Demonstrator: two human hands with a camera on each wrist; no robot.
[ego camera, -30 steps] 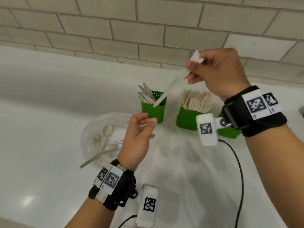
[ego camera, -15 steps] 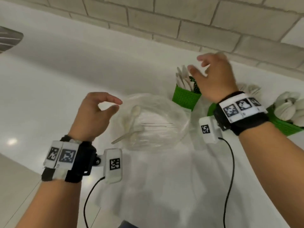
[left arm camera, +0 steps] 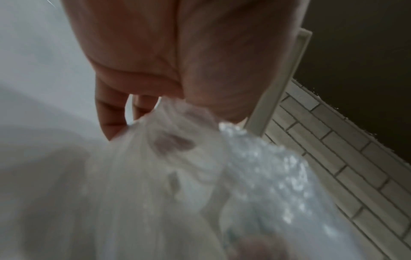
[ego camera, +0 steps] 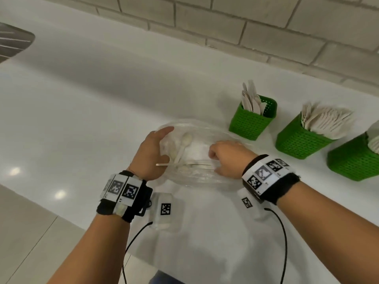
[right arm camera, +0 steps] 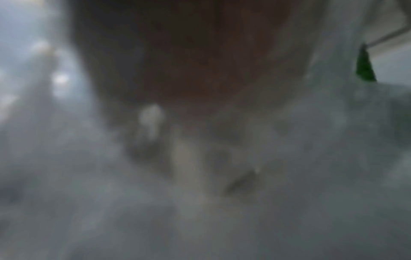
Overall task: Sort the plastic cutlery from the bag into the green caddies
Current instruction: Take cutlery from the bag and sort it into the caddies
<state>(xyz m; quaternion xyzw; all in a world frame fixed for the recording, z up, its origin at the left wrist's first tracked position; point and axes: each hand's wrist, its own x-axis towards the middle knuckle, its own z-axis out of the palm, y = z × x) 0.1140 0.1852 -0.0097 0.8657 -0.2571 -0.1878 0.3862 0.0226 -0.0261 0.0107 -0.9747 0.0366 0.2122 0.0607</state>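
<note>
A clear plastic bag [ego camera: 196, 177] lies mid-counter with a few pale spoons [ego camera: 185, 140] and thin handles inside. My left hand [ego camera: 153, 150] is at the bag's left rim, thumb raised. In the left wrist view this hand [left arm camera: 177, 70] pinches the bag's plastic [left arm camera: 166, 176]. My right hand [ego camera: 225, 158] is at the bag's right side, fingers curled down where the handles end. Its wrist view is blurred, so whether it grips anything is unclear. Three green caddies stand to the right: knives [ego camera: 251, 124], forks [ego camera: 299, 142], spoons [ego camera: 352, 160].
The white counter [ego camera: 102, 99] runs to a brick wall [ego camera: 266, 27] behind the caddies. A grey sink edge [ego camera: 12, 44] shows at far left. The counter's front edge and the floor [ego camera: 24, 232] lie at lower left. Cables hang from both wrists.
My right hand let go of the knife at the left caddy, then came down to the bag. My left hand moved onto the bag's left rim and took hold of the plastic.
</note>
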